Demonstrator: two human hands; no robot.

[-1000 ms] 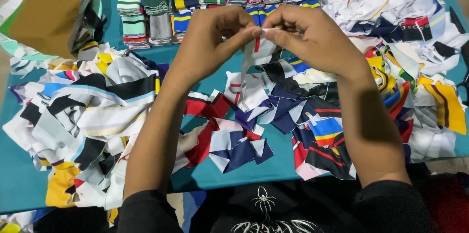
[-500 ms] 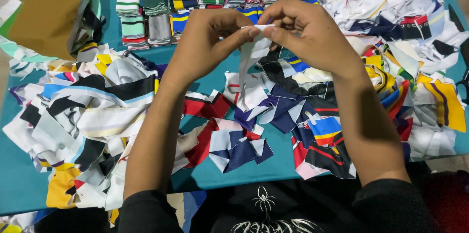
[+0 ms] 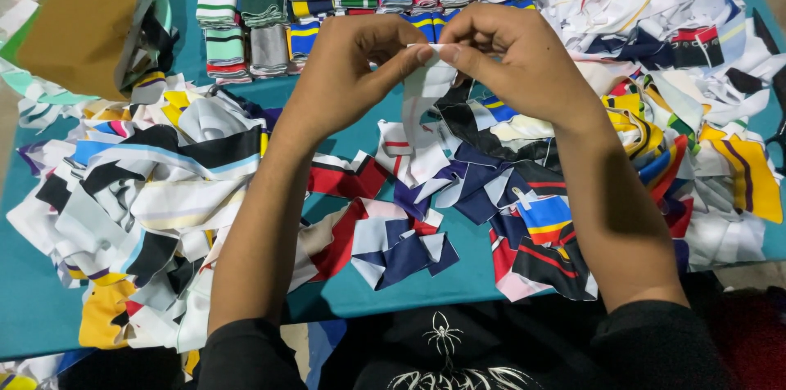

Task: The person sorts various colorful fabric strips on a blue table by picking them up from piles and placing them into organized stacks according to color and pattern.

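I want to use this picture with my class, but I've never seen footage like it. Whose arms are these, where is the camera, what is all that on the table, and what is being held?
There is no machine here. The camera sits on a person's head and looks down, so the two arms are that person's own. The left hand and right hand meet above the table and together pinch a white fabric strip that hangs down between them. The teal table is covered with loose fabric scraps in many colours. At the far edge lie folded striped pieces in neat rows. At the far left a brown cardboard piece leans on a light green basin.
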